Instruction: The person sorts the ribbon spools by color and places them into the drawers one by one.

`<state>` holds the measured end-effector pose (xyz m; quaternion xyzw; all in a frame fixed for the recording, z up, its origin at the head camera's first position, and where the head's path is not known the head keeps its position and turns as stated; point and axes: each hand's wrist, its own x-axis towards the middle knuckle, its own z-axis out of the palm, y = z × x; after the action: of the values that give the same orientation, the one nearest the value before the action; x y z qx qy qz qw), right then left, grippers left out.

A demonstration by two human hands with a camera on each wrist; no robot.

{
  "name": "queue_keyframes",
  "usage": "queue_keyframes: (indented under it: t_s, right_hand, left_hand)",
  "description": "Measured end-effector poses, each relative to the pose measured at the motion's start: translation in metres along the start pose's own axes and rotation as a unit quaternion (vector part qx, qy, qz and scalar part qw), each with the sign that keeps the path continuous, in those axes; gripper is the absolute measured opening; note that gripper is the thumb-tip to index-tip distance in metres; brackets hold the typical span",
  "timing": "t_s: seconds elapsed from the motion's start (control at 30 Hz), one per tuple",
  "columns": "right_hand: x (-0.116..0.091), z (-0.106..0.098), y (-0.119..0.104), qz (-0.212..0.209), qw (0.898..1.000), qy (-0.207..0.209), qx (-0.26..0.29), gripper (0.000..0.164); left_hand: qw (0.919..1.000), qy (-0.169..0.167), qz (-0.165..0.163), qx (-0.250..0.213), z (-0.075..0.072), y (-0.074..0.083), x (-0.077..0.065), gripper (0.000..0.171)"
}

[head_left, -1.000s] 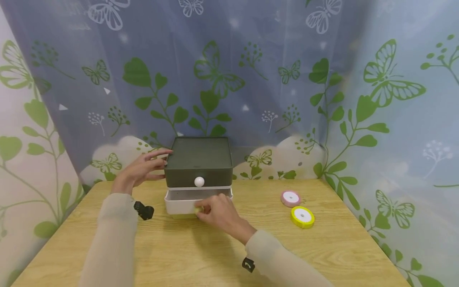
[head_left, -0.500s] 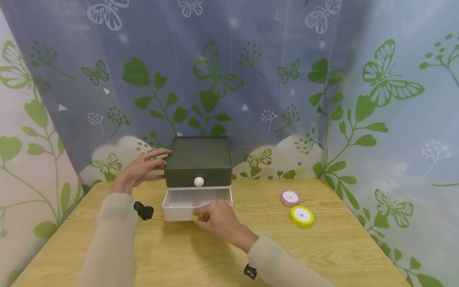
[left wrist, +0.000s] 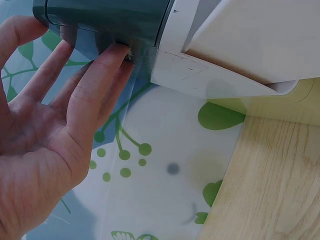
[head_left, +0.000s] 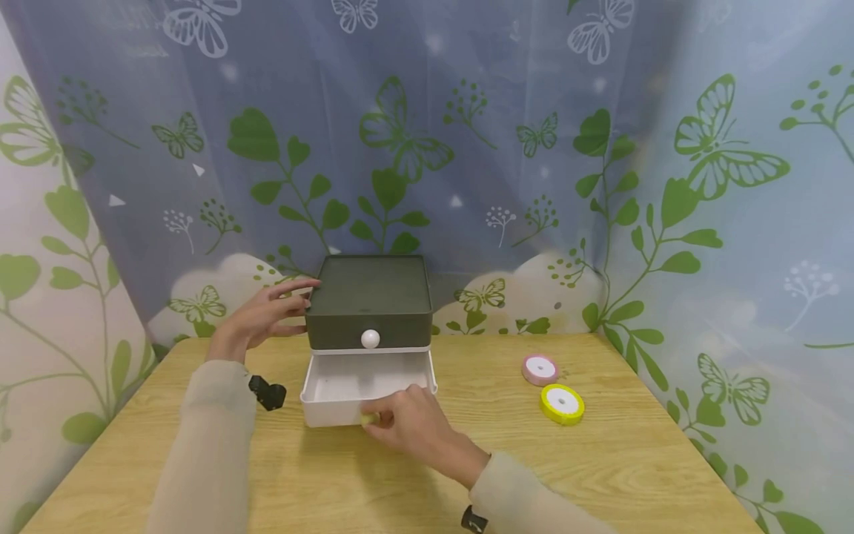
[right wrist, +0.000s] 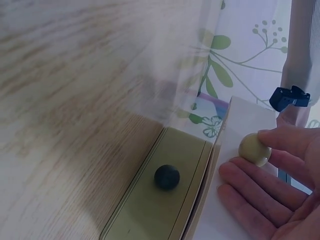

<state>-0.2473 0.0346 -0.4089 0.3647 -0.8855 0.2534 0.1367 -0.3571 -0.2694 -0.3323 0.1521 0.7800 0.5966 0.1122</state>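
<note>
A small drawer cabinet with a dark green top section (head_left: 370,285) stands on the table. Its white middle drawer (head_left: 333,414) is pulled well out, and only the bare inside shows. My right hand (head_left: 420,426) pinches the round, pale yellow drawer knob (right wrist: 254,149) between thumb and fingers. With extended fingertips, my left hand (head_left: 263,315) touches the left side of the dark green section, as the left wrist view (left wrist: 55,120) also shows. Under the white drawer, the right wrist view has a yellow-green bottom drawer (right wrist: 165,150) with a dark knob (right wrist: 166,177).
Two ribbon rolls lie on the wooden table (head_left: 634,460) to the right: a pink roll (head_left: 540,368) and a yellow roll (head_left: 563,403) close in front of it. The green section has a white knob (head_left: 370,338). A patterned curtain (head_left: 467,185) hangs behind the table.
The white drawer has slid farther out toward me, with my right hand moving along on its knob. More of its inside shows. My left hand has stayed in place.
</note>
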Motion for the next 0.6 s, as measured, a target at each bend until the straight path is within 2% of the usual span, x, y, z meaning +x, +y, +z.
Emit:
queue_keyframes:
  t_s: [0.4, 0.6]
  right_hand:
    - [-0.014, -0.004, -0.009, -0.04, 0.999, -0.008, -0.014, 0.013]
    - [-0.02, -0.005, -0.013, -0.041, 0.999, -0.013, -0.021, 0.015]
  left_hand:
    - [1.0, 0.0, -0.002, 0.0, 0.0, 0.0, 0.001, 0.059]
    - [1.0, 0.002, -0.007, 0.003, 0.0, -0.001, 0.001, 0.058]
